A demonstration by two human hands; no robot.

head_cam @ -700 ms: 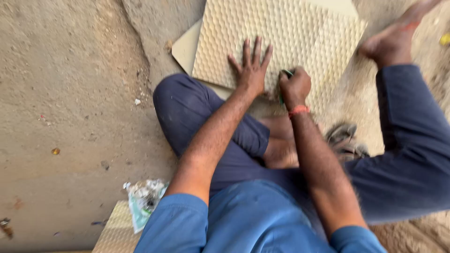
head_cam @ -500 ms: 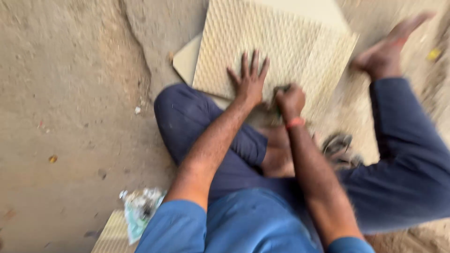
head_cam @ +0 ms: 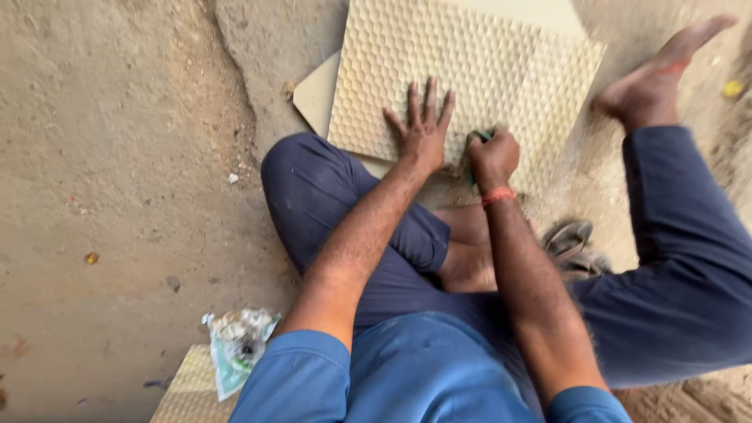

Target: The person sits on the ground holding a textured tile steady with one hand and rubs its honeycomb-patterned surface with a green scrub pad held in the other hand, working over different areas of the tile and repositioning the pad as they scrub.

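Crumpled plastic wrapper [head_cam: 237,345] on another patterned tile [head_cam: 188,392], worn sandal [head_cam: 576,244], dusty concrete floor [head_cam: 110,180].

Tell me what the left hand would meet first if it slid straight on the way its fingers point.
Only more of the cream honeycomb-textured tile it lies flat on; the left hand points up the tile toward its far edge, and nothing else appears to lie in that line.

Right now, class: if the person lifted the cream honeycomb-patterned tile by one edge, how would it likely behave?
The tile probably stays stiff: it lies flat, edges straight, under the pressing left hand. Its embossed surface likely resists slipping. It looks thin, so possibly brittle.
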